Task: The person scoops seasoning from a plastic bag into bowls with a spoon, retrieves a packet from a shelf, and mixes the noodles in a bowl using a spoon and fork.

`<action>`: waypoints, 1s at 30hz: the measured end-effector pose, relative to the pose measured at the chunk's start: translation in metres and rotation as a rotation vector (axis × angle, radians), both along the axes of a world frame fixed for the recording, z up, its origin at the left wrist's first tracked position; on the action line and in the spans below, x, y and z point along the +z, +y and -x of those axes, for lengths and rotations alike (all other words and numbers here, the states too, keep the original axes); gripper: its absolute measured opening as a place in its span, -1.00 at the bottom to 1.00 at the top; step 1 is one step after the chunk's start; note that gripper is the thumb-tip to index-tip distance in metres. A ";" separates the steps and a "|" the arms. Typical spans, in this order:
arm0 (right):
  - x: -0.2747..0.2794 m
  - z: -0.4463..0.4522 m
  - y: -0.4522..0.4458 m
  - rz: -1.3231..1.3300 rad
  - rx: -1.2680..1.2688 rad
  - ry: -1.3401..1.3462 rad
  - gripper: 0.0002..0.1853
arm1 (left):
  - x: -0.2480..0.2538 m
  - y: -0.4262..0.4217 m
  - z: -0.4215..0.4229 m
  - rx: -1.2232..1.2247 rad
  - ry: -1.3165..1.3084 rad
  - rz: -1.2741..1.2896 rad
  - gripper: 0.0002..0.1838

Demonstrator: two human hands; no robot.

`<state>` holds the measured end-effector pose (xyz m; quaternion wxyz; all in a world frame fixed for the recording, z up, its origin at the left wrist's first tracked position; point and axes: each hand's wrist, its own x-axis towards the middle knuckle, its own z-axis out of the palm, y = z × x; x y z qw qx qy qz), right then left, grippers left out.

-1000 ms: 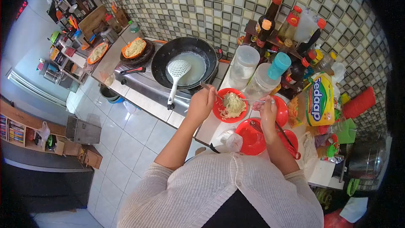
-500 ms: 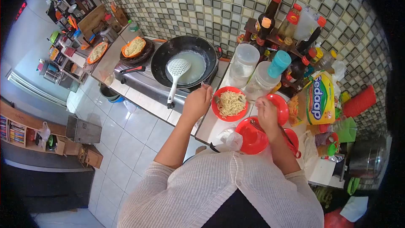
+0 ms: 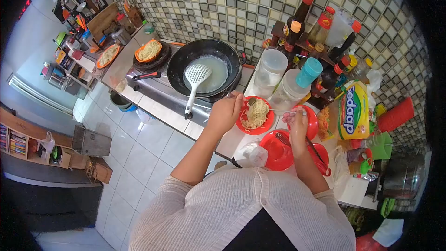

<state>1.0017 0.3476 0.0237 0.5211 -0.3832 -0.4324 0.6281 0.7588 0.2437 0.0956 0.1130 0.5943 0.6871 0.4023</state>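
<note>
A red bowl (image 3: 268, 127) on the white-tiled counter holds pale cooked noodles (image 3: 256, 114), bunched in a raised heap. My left hand (image 3: 226, 112) is closed at the bowl's left, gripping a metal utensil whose head (image 3: 251, 102) touches the noodles; whether it is a spoon or fork is unclear. My right hand (image 3: 296, 122), closed on the bowl's right, pinches a second thin metal utensil (image 3: 282, 110) reaching into the noodles; its tip is hidden. Just below that hand sits another red bowl (image 3: 278, 155) with a dark-handled utensil across it. More red dishes (image 3: 310, 122) lie beside the hand.
Left of the bowls, a black wok (image 3: 174, 73) with cloudy liquid and a white slotted ladle (image 3: 197, 77) sits on the stove. Plastic jars (image 3: 268, 74), sauce bottles (image 3: 324, 21) and a yellow Sedaap pack (image 3: 354, 111) line the wall. Two orange dishes of noodles stand farther left.
My left hand has moved right and nearer the bowl. The noodles have been gathered into a higher heap. My right hand has turned slightly, and its utensil shows more clearly.
</note>
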 end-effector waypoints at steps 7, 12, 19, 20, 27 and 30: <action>0.021 -0.006 -0.010 -0.274 0.024 -0.165 -0.66 | 0.012 -0.007 0.005 0.017 -0.059 -0.063 -0.53; 0.039 -0.025 -0.010 -0.948 0.114 -0.867 -0.73 | 0.009 -0.013 0.014 0.071 0.011 0.091 -0.58; 0.066 -0.022 -0.020 -0.849 0.195 -0.730 -0.80 | -0.003 -0.013 0.009 0.083 0.064 0.195 -0.59; 0.067 -0.022 -0.019 -0.832 0.190 -0.727 -0.81 | -0.002 -0.013 0.007 0.080 0.065 0.177 -0.59; 0.045 -0.009 -0.013 -0.628 0.103 -0.839 -0.79 | -0.011 -0.004 0.002 0.080 0.097 0.098 -0.54; 0.005 -0.004 -0.005 -0.561 0.106 -0.682 -0.77 | -0.038 0.006 0.003 0.096 0.080 0.108 -0.52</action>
